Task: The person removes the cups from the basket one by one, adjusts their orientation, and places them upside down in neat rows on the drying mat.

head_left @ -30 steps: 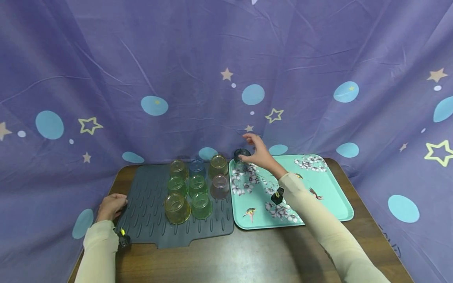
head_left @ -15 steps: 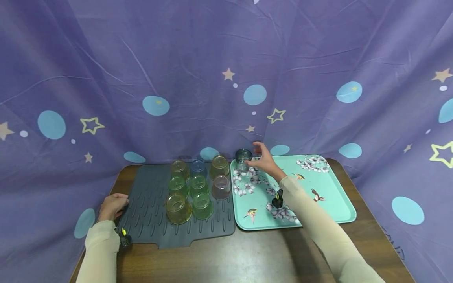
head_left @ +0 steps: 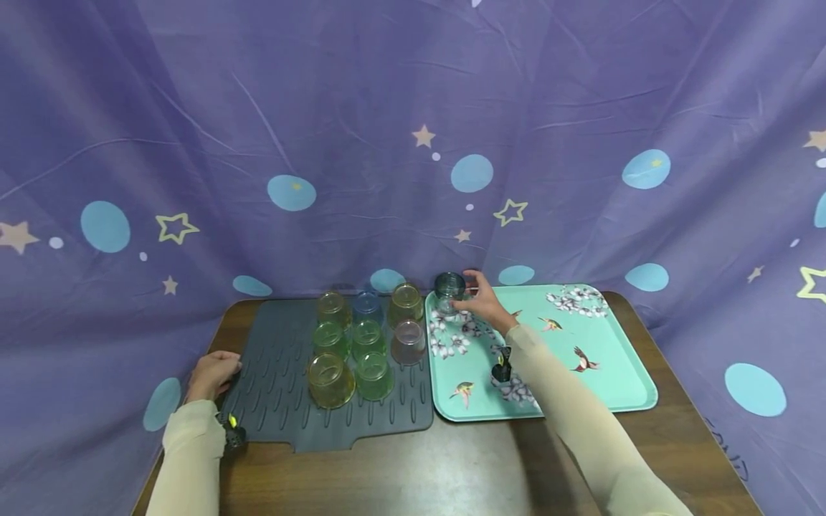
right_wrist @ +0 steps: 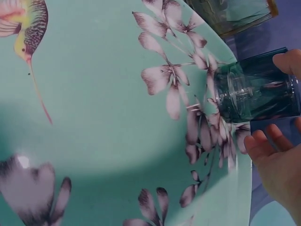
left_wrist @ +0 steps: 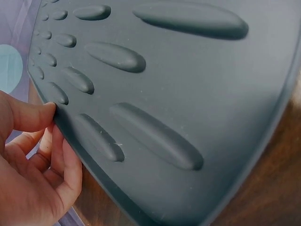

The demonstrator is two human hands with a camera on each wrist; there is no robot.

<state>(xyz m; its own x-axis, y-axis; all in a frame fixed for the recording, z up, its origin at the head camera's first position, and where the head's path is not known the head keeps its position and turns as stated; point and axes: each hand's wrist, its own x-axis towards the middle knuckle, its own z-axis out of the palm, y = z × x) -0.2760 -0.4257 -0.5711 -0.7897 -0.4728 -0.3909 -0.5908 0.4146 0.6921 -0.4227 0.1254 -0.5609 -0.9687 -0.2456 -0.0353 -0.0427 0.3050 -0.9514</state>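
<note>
In the left wrist view my left hand point(left_wrist: 37, 165) pinches the edge of the grey drying mat point(left_wrist: 188, 84), thumb on the rim and fingers curled below it. The head view shows this left hand point(head_left: 214, 373) at the mat's left side. A dark teal drinking glass point(head_left: 449, 292) stands upright in the back left corner of the turquoise tray point(head_left: 510, 408). My right hand point(head_left: 484, 301) is just right of that glass, thumb and fingers spread. In the right wrist view, the thumb overlaps the teal glass point(right_wrist: 254, 89) near its rim; the other fingers are apart from it.
Upside-down glasses stand on the mat's right half: amber ones point(head_left: 331, 380), green ones point(head_left: 373, 376), a blue one point(head_left: 368, 307) and a pinkish one point(head_left: 409, 342). Mat and tray lie side by side on a wooden table point(head_left: 400, 473). A purple curtain point(head_left: 361, 143) hangs close behind.
My right hand has drawn back to the right from over the teal glass and then lowered beside it. The glass stays in the tray's corner. My left hand keeps its place at the mat.
</note>
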